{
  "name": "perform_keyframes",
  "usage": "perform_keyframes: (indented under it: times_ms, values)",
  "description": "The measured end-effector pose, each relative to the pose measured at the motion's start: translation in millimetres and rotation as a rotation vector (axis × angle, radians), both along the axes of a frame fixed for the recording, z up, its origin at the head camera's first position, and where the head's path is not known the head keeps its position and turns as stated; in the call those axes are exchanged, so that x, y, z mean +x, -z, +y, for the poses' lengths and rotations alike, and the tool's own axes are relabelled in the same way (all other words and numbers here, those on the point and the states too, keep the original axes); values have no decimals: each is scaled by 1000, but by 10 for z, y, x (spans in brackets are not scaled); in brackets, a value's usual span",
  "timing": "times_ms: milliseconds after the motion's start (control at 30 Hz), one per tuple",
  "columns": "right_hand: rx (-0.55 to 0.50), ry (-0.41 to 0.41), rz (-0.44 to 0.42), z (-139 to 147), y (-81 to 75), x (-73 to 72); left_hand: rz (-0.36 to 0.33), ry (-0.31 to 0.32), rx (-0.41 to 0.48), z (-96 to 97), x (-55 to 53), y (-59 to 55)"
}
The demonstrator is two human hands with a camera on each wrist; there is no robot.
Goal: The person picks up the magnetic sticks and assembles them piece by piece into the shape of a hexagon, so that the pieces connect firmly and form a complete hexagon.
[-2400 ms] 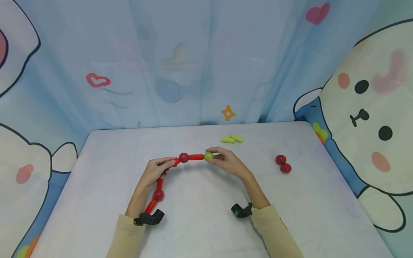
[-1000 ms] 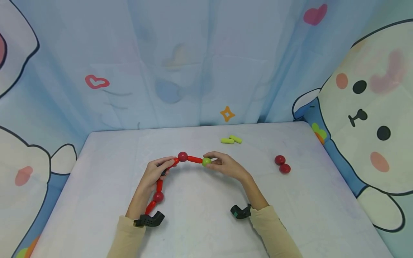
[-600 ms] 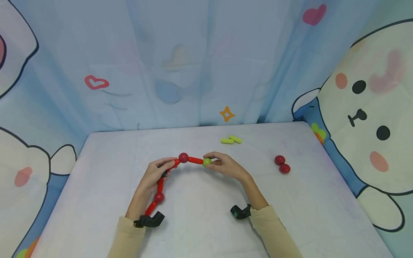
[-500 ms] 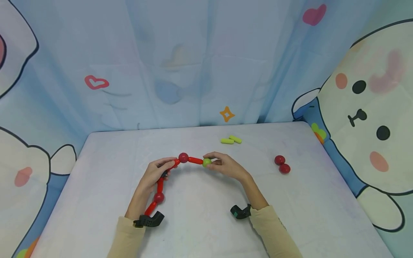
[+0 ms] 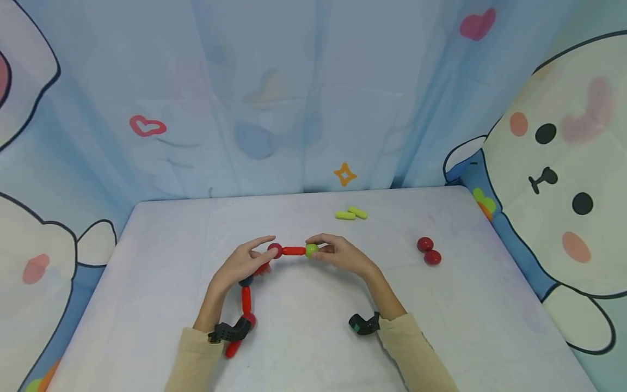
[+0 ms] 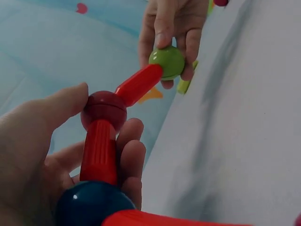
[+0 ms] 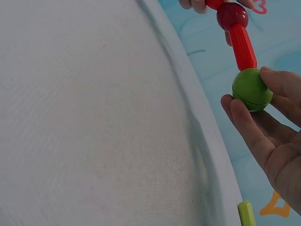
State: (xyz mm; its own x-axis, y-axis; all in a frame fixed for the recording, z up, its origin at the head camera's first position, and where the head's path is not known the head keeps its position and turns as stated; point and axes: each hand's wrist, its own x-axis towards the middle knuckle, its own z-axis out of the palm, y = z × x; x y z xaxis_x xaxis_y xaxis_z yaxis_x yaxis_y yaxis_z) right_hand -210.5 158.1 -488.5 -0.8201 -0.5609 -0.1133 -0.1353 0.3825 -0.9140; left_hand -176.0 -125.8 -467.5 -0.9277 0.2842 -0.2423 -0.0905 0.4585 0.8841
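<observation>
A chain of red rods and coloured balls, like magnetic building sticks, runs between both hands. My right hand (image 5: 345,256) pinches the green ball (image 7: 252,90) at its right end. From it a red rod (image 5: 294,251) leads to a dark red ball (image 6: 104,110). My left hand (image 5: 242,265) holds that ball with the thumb on it, fingers curled behind the adjoining red rod (image 6: 99,150). Below the left hand come a dark blue ball (image 6: 91,207), another red rod (image 5: 246,300), a second dark red ball (image 5: 252,318) partly behind the wrist camera, and an end rod (image 5: 233,349).
Two lime green rods (image 5: 345,215) lie near the far edge of the white table (image 5: 313,337). Two dark red balls (image 5: 432,257) lie together at the right. A blue printed curtain (image 5: 220,81) hangs behind the table.
My left hand's grip has shifted from the rod to the dark red ball. The chain's left part has swung down toward me, and the rod between the hands is now level.
</observation>
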Motion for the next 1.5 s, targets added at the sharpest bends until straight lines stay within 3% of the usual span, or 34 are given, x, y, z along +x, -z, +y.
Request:
perform_keyframes:
  times_ms: [267,667,933,1500]
  values:
    - [-31,-2,-5,-6,-1,12,-28,28,67,78,16,-5]
    - [-15,-49,-1,-72,-4,59,10,95,41,167,30,76]
    - [-9,-93,1,-51,-15,65,-11,-20,47,153,46,78]
    - [41,37,-7,275,-130,-26,-119,-143,274,62,14,62]
